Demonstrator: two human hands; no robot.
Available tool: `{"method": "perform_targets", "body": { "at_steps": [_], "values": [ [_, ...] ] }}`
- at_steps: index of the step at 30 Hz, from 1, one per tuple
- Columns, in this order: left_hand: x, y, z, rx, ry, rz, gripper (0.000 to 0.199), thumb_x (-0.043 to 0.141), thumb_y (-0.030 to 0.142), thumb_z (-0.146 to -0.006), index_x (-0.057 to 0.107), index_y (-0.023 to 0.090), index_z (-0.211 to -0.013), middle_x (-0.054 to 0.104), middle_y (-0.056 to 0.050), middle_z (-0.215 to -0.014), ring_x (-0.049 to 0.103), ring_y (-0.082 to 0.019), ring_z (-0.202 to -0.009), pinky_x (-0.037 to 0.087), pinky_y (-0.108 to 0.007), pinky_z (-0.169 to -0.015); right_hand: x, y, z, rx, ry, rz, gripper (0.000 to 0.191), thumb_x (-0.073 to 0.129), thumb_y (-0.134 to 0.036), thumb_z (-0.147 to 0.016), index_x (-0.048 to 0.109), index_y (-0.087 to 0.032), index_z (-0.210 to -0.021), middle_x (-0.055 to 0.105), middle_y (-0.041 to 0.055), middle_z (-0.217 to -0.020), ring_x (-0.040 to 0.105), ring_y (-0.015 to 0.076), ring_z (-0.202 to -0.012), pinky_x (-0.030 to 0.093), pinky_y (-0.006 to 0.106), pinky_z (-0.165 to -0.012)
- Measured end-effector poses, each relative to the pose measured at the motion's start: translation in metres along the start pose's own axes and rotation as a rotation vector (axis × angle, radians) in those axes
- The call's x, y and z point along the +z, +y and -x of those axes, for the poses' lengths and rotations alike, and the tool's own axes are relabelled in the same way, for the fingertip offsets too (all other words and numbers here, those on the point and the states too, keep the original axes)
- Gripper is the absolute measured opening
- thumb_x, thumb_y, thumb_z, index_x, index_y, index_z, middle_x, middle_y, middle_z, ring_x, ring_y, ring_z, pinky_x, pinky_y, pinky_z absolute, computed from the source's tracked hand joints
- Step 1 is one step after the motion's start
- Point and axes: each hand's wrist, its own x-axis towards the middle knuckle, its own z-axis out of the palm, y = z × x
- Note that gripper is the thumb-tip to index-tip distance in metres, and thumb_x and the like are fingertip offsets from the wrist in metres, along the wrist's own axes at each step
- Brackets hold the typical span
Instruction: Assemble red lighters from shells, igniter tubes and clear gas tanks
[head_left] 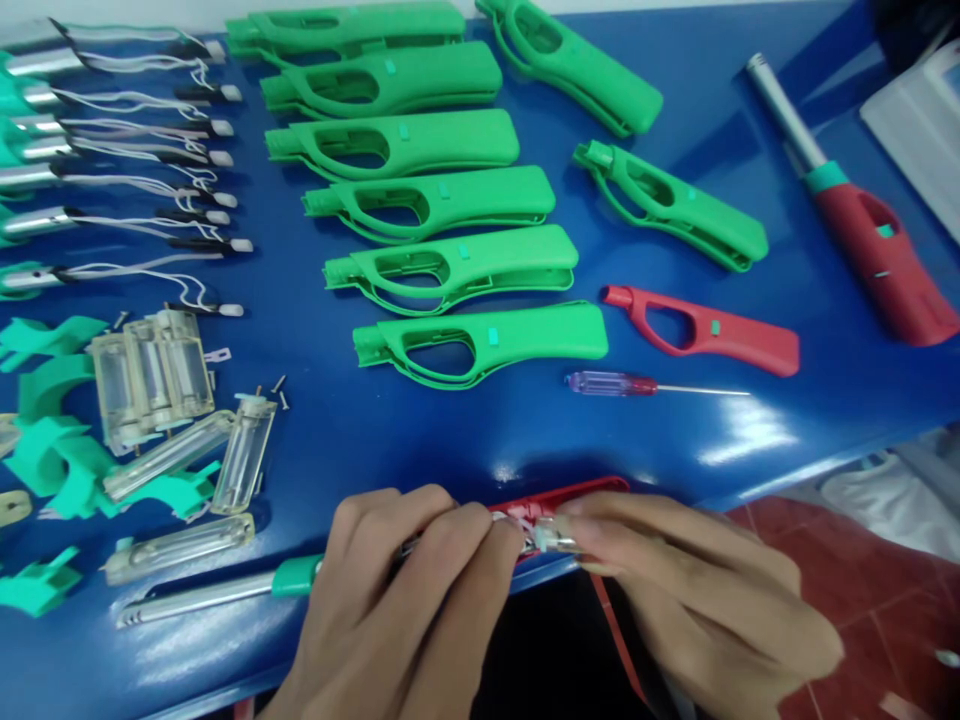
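At the table's front edge, a red lighter housing half (592,490) lies open side up, with white wires (517,521) showing inside. My left hand (420,590) is closed over it, hiding much of the housing. A silver lighter tube (202,598) with a teal collar (294,577) sticks out to the left from under that hand. My right hand (697,580) pinches a small transparent fuel tank (556,534) at the housing's right part. The far end of the tank is hidden by my fingers.
Several green housings (480,335) lie in a column, with a red housing (720,335), a screwdriver (615,384) and a finished red lighter (877,250) to the right. Wired tubes (45,275), transparent tanks (244,455) and teal pieces (56,460) fill the left side of the blue table (450,430).
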Motion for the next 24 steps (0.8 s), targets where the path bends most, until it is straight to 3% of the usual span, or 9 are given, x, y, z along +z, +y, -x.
{"method": "perform_targets", "body": {
  "at_steps": [8,16,18,24],
  "values": [
    [-0.001,-0.004,0.009,0.058,-0.041,-0.021,0.032,0.067,0.007,-0.1,0.071,0.009,-0.131,0.076,-0.009,-0.118,0.063,-0.032,-0.113,0.046,-0.052,-0.102,0.001,-0.002,0.002,0.019,0.005,-0.003,0.036,0.075,-0.006,-0.092,0.084,-0.033,-0.114,0.085,-0.0043,-0.099,0.082,0.0136,-0.075,0.067,0.022,-0.06],
    [0.003,0.01,-0.011,-0.126,0.165,0.03,0.023,0.068,-0.001,-0.095,0.074,0.011,-0.113,0.072,-0.007,-0.103,0.062,-0.025,-0.102,0.05,-0.042,-0.093,-0.005,0.003,-0.004,0.018,-0.076,-0.078,0.041,0.076,-0.005,-0.09,0.082,-0.031,-0.12,0.086,-0.005,-0.1,0.082,0.0135,-0.077,0.068,0.022,-0.069],
    [0.005,0.011,-0.014,-0.166,0.19,0.03,0.027,0.069,-0.001,-0.094,0.073,0.012,-0.117,0.071,-0.006,-0.101,0.06,-0.024,-0.099,0.05,-0.041,-0.094,-0.007,0.001,-0.008,0.009,-0.099,-0.068,0.037,0.076,-0.006,-0.09,0.083,-0.03,-0.118,0.086,-0.004,-0.097,0.082,0.0153,-0.075,0.068,0.023,-0.067],
    [0.01,0.008,-0.015,-0.079,0.184,0.036,0.022,0.07,0.004,-0.095,0.073,0.011,-0.116,0.069,-0.011,-0.104,0.061,-0.029,-0.099,0.049,-0.046,-0.087,-0.008,-0.002,-0.008,0.035,-0.101,-0.02,0.029,0.076,-0.008,-0.091,0.085,-0.029,-0.108,0.085,-0.0028,-0.091,0.081,0.018,-0.074,0.068,0.028,-0.066]
  ]
}}
